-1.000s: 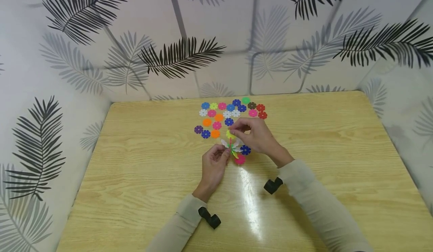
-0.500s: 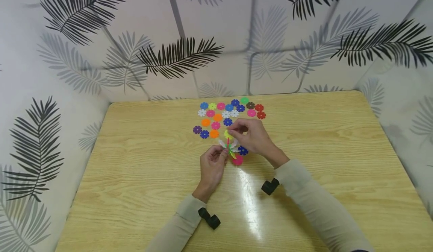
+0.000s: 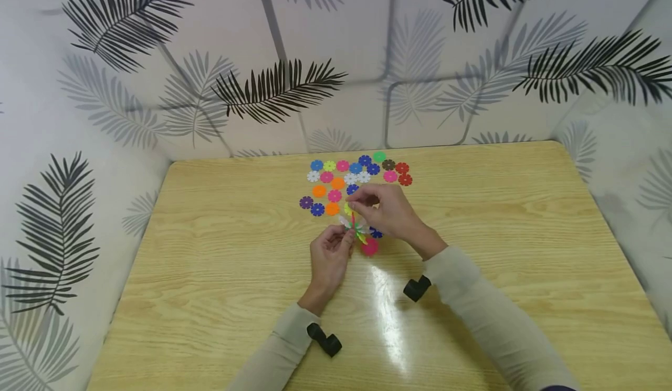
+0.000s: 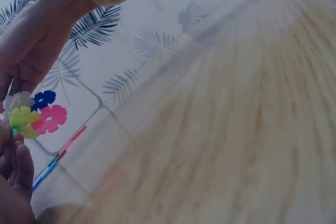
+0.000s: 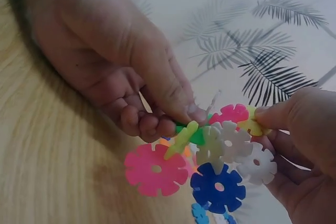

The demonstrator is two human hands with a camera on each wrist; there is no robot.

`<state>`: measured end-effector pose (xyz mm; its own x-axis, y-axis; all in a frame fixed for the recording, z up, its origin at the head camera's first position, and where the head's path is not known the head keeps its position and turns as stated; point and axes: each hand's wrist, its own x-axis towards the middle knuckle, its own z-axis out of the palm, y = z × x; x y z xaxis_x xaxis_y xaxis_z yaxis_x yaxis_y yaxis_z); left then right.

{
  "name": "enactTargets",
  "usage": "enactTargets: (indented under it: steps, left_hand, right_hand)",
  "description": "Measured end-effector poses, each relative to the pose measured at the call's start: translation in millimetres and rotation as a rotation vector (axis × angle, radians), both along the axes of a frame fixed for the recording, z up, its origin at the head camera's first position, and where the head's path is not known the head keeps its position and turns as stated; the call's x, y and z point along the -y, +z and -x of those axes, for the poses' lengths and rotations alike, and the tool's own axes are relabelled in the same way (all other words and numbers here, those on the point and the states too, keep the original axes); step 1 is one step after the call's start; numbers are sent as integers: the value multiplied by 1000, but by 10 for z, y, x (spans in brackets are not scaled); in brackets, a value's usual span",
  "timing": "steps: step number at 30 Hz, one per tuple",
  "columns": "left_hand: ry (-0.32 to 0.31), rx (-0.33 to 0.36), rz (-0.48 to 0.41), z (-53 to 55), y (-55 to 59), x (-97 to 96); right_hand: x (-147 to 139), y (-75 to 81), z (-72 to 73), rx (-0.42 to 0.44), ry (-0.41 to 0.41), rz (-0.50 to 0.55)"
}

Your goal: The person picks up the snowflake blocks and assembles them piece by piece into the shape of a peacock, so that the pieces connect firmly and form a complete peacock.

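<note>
My left hand point(image 3: 329, 257) pinches a cluster of interlocking plastic snowflake discs by its green disc point(image 5: 197, 136). White discs point(image 5: 229, 142), a yellow-green disc point(image 5: 181, 140), a blue disc point(image 5: 205, 188) and a large pink disc point(image 5: 156, 170) fan out from it. Another pink disc point(image 5: 230, 113) stands up toward my right hand point(image 3: 391, 213), whose thumb and fingers pinch a yellow disc point(image 5: 252, 124) right at its edge. In the head view those fingers cover most of the yellow disc.
Loose discs in several colours lie flat behind the hands, among them an orange disc point(image 3: 319, 191), a purple disc point(image 3: 306, 202) and a red disc point(image 3: 405, 180). The wooden table point(image 3: 220, 251) meets a leaf-patterned backdrop point(image 3: 336, 105) at its back edge.
My right hand has shifted slightly left with the yellow disc, which its fingers now cover more. The left hand stays nearly still, holding the cluster.
</note>
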<state>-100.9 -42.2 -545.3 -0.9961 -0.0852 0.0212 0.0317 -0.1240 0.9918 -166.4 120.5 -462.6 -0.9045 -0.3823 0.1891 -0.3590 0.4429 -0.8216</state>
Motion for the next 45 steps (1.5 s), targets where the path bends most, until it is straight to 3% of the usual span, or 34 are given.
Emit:
enactTargets:
  steps: [3,9,13,17,20,23,25,28,31,34,38,45]
  left_hand:
    - [-5,4,13,23,-4,12]
    - [-23,8,60,38,-11,43]
    - [-13,26,43,40,-17,54]
    - [-11,31,18,52,-18,66]
    - [-2,41,8,72,-16,84]
    - [-11,67,7,85,-6,102]
    - [-29,77,25,88,3,108]
    - [-56,65,60,84,10,106]
    - [-65,49,68,73,17,95]
    - [-74,40,53,64,20,83]
    - [-83,25,44,70,21,72]
    - [-64,-6,71,64,7,98]
  right_hand:
    - [6,3,43,-46,52,-41]
    - [70,3,78,-175,241,-288]
    - [109,-11,62,-238,251,-385]
    - [96,-4,60,-222,248,-381]
    - [13,-19,122,-122,204,-273]
    - [-120,-87,231,-17,72,-174]
    - [-205,-169,306,13,-29,-205]
    - [-284,-320,372,43,-115,-354]
    - [-317,-477,388,65,-144,-455]
    - [-327,-571,381,71,-171,-450]
    - [-329,-560,385,82,-185,-390]
    - [-343,-466,373,227,-224,-217]
